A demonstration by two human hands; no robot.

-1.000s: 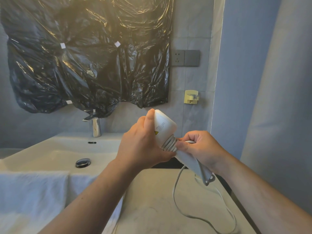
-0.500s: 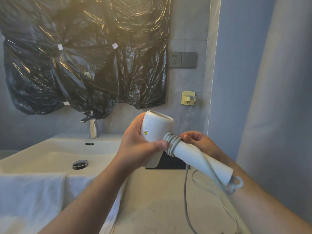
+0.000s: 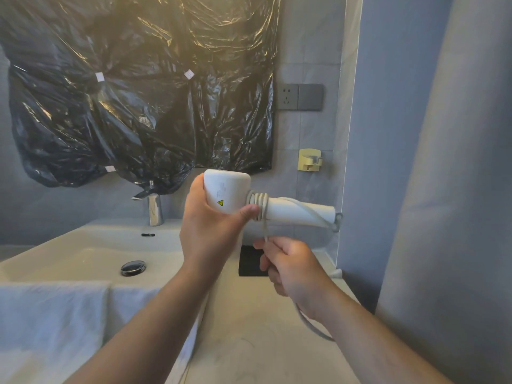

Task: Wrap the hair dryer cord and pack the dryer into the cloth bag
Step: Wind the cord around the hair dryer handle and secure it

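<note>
My left hand (image 3: 210,228) grips the body of the white hair dryer (image 3: 230,194), held up over the counter with its handle (image 3: 299,214) pointing right. Several turns of the grey cord (image 3: 257,202) sit wound around the handle where it meets the body. From the coil one strand runs along the handle to its end, and another drops straight down into my right hand (image 3: 293,268), which is closed on the cord below the handle. The rest of the cord trails down behind my right wrist. No cloth bag is clearly in view.
A white sink (image 3: 91,253) with a chrome tap (image 3: 153,209) lies to the left, a white towel (image 3: 52,325) draped over its front. A dark flat object (image 3: 249,261) sits on the marble counter (image 3: 249,342). Black plastic sheeting (image 3: 138,92) covers the mirror; a wall socket (image 3: 300,97) and yellow holder (image 3: 310,160) are to the right.
The dryer has been turned so its handle lies level, pointing right. My right hand has come off the coil and dropped below the handle, pulling the cord down.
</note>
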